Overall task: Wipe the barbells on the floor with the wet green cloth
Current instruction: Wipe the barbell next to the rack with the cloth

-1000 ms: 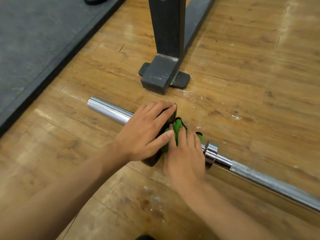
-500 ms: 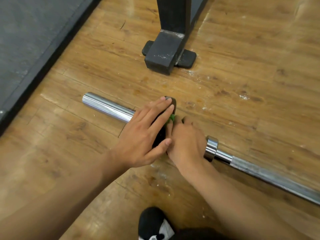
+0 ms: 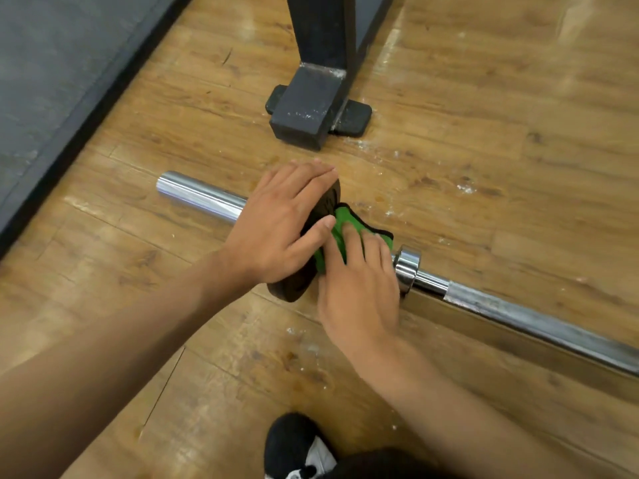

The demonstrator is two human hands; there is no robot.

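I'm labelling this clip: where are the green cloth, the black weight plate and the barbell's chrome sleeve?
green cloth point(image 3: 342, 219), head view, exposed upper fold.
black weight plate point(image 3: 292, 288), head view, lower rim.
chrome sleeve point(image 3: 200, 197), head view, bare stretch near its free end.

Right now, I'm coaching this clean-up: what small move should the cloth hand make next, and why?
Probably rub the green cloth sideways toward the collar. The right hand presses it on the bar in the short gap between that collar and the black plate, on which the left hand rests, so little else is within reach.
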